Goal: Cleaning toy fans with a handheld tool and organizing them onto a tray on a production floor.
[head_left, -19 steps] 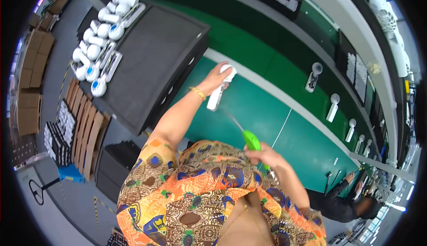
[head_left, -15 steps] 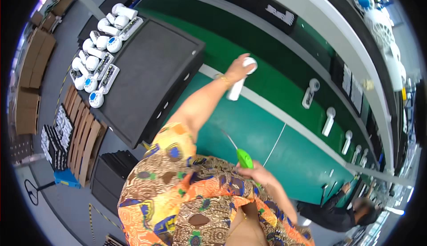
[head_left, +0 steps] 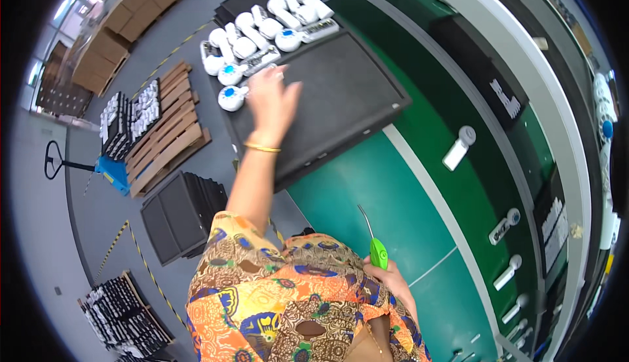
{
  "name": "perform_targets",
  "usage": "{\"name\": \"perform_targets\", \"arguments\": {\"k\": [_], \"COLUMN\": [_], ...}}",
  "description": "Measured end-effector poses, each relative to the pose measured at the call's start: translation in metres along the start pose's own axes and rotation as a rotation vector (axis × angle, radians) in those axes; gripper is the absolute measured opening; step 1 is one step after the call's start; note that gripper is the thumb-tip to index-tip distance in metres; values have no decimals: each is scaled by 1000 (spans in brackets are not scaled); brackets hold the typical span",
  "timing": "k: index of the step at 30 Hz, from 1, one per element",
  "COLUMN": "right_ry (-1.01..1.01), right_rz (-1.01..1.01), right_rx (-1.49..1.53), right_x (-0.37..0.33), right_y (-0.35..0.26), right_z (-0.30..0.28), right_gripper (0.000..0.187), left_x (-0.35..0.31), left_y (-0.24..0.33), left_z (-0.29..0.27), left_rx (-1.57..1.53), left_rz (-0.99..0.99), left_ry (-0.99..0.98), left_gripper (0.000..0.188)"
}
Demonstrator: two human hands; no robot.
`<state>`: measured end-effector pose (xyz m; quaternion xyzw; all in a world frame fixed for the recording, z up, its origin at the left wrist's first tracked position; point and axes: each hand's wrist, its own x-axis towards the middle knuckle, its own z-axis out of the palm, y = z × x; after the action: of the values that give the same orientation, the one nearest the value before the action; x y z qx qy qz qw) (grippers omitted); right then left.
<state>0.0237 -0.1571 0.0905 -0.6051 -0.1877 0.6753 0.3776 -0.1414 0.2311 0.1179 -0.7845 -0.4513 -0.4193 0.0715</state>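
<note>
**Left arm reaching far out, right hand tucked close**

The left arm [head_left: 252, 188] stretches forward and a little to the person's left, nearly straight from sleeve to wrist [head_left: 265, 136]. The left hand [head_left: 270, 103] is turned with its back mostly to the view, its fingers [head_left: 262, 79] pointing away from the body and slightly blurred. The thumb [head_left: 292, 92] stands well apart from them, leaving the hand spread. The right hand [head_left: 385, 275] sits low, near the front of the torso [head_left: 288, 290], its fingers curled into a closed grip. The right forearm [head_left: 405, 298] shows only in part beside the body.
</note>
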Motion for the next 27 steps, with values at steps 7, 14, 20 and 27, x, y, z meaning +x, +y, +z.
{"name": "perform_targets", "arguments": {"k": [7,14,20,27], "right_ry": [-112,-83,-75,102], "right_rz": [99,25,7,8], "right_rx": [42,-14,74,-11], "right_x": [2,-8,-64,-84], "right_y": [-1,-17,-27,-22], "right_z": [17,34,30,29], "right_gripper": [21,21,23,28], "left_x": [-57,-53,-66,-166], "left_y": [-138,-83,13,90], "left_z": [-33,-63,-128,-58], "left_rx": [129,-194,-1191,-1738], "left_rz": [-530,-368,-584,-798], "left_ry": [-245,48,-79,-642], "left_gripper": [60,60,64,57]}}
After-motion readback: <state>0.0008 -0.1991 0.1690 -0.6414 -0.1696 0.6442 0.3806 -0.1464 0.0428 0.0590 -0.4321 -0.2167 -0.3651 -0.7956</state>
